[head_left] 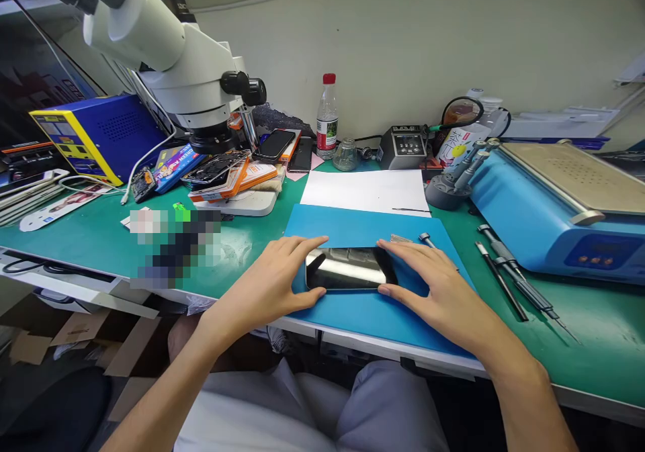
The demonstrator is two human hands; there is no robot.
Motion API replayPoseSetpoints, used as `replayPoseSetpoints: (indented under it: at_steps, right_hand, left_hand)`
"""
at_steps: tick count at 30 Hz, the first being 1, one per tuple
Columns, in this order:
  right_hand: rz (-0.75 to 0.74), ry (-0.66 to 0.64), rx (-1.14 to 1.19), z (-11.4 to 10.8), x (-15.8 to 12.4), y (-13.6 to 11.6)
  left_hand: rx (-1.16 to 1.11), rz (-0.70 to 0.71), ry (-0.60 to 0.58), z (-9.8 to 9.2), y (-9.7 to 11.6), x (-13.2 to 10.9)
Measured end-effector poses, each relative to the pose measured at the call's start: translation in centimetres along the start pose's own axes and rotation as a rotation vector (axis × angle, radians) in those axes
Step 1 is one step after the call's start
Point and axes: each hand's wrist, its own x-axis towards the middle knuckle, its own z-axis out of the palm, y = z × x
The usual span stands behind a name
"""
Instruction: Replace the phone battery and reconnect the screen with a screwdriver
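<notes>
A smartphone with a dark, glossy screen lies face up and sideways on the blue mat, a bright streak reflected across it. My left hand grips its left end, thumb at the near edge and fingers at the far edge. At the other end, my right hand holds it the same way between thumb and fingers. Just beyond my right hand, a small metal-headed tool lies on the mat, partly hidden by the fingers.
White paper lies behind the mat. Screwdrivers and a dark pen-like tool lie to the right, beside a blue heating plate unit. A microscope overhangs stacked phones and boxes at left. A bottle stands behind.
</notes>
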Motion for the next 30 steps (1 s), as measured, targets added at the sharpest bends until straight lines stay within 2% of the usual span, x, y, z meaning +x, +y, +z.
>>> replayPoseSetpoints:
  at_steps: [6,11,16,20,23,26,28,29,30]
  right_hand:
    - [0.058,0.068,0.065,0.1,0.0,0.2]
    - [0.18,0.066,0.3,-0.7,0.0,-0.7]
    - [0.316,0.008,0.662,-1.5,0.6,-3.5]
    - [0.336,0.022,0.763,-1.6,1.9,-5.4]
    - [0.256,0.049,0.846,-1.7,3.2,-5.9]
    - [0.204,0.044,0.892,-2.0,4.6,-6.1]
    - [0.188,0.035,0.889,-2.2,5.5,-6.2]
    - [0.181,0.04,0.877,-2.2,6.0,-6.3]
    - [0.173,0.05,0.856,-2.3,6.5,-6.4]
  left_hand:
    - [0.089,0.063,0.106,1.3,0.8,-0.2]
    - [0.159,0.097,0.24,2.6,1.7,-1.3]
    - [-0.019,-0.042,0.27,3.9,1.9,-1.7]
    - [-0.216,-0.126,0.273,3.8,1.8,-1.1]
    - [-0.412,-0.181,0.222,2.3,1.8,0.0]
    - [-0.651,-0.265,0.092,0.3,1.6,2.2]
    - [-0.841,-0.277,-0.059,-0.7,1.4,3.9]
    - [-1.008,-0.267,-0.153,-0.9,1.3,4.8]
    - [-1.185,-0.27,-0.295,-1.0,1.2,5.7]
